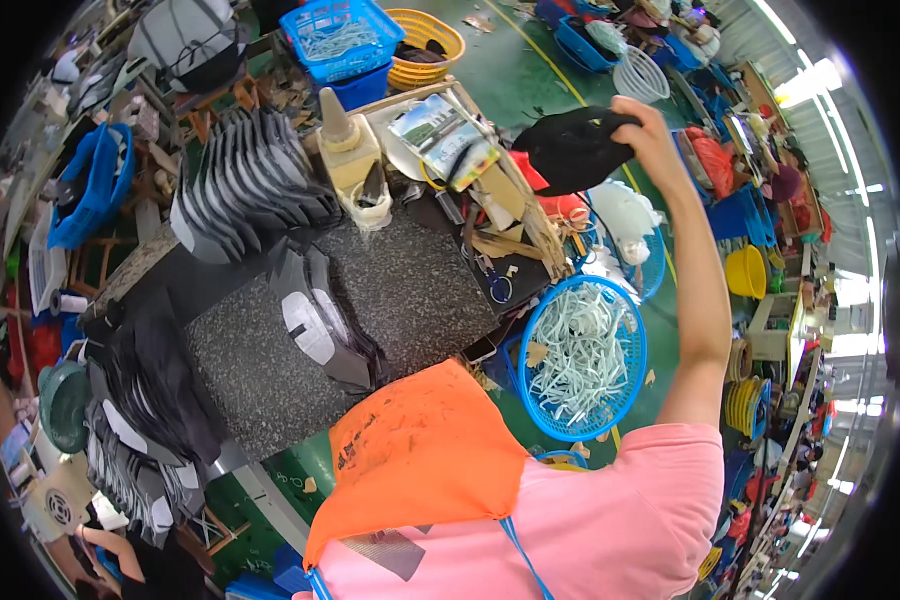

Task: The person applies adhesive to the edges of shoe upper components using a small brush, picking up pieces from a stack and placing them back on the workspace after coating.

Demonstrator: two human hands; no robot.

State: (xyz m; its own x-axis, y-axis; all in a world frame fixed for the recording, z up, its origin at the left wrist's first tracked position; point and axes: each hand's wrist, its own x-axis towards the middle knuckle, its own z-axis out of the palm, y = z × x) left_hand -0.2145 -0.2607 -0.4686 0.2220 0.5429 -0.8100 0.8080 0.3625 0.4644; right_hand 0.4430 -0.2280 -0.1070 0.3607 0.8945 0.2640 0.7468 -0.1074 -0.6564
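Black piece (572,152) raised in right hand (648,135), out beyond table's right side, grasped at its right end by thumb and fingers. Red patch (530,173) at its other end; cannot tell if part of it. Left hand out of view, state cannot be told. Nearer body, blue basket (572,436) full of pale strips (575,350). On speckled table (410,270): small stack (315,315) of black-grey panels mid-surface, longer row (250,185) beyond, beige container (348,165) beside row. Orange apron (420,450) at near edge.

Black piece (573,150), speckled dark-grey worktop (255,365), orange apron (420,445), pink shirt (620,510), blue basket (523,368).
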